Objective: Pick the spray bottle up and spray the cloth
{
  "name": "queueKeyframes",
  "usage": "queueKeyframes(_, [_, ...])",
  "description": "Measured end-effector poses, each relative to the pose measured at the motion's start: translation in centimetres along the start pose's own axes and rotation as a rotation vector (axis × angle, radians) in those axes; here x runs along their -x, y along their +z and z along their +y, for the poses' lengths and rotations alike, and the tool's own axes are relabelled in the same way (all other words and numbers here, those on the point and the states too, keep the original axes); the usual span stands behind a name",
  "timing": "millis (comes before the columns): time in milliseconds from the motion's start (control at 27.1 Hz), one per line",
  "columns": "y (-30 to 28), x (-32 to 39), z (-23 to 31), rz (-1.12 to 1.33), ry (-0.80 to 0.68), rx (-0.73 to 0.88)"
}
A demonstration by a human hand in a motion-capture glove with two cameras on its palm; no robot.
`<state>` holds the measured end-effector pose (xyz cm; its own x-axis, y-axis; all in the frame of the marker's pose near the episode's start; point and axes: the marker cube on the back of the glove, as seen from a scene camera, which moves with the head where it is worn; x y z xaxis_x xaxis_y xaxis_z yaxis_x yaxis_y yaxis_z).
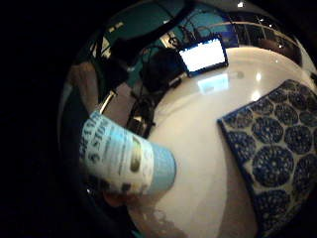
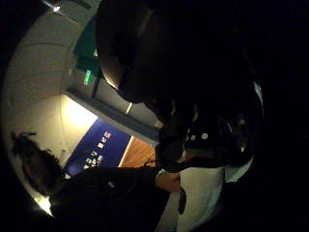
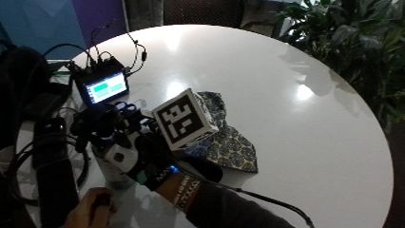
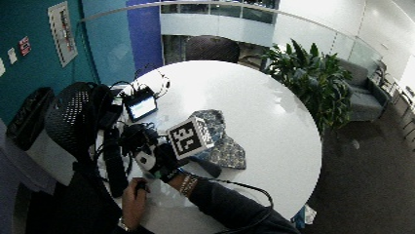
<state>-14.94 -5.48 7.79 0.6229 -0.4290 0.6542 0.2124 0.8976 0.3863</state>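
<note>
On the white round table (image 3: 303, 71), a small lit monitor (image 3: 104, 89) stands left of the patterned blue cloth (image 3: 227, 145). The gloved right hand (image 3: 136, 159) is curled round the spray bottle (image 1: 131, 161) — held upright just left of the cloth. The bare left hand (image 3: 91, 209) rests apart, nearer the table's edge.

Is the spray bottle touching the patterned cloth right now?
Apart. The little finger side palm view shows the spray bottle beside the blue patterned cloth, with bare white table between them.
</note>
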Motion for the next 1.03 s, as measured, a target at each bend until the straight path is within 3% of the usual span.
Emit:
queueKeyframes(221, [-4.6,-0.1,1.9,0.14,0.072,0.218])
queueKeyframes(516, [-11.8,2.0,3.2,0.577,0.132,0.465])
queueKeyframes(700, [-13.7,4.2,3.7,0.776,0.12,0.507])
queueKeyframes(1032, [-13.7,5.8,4.4,0.801,0.11,0.549])
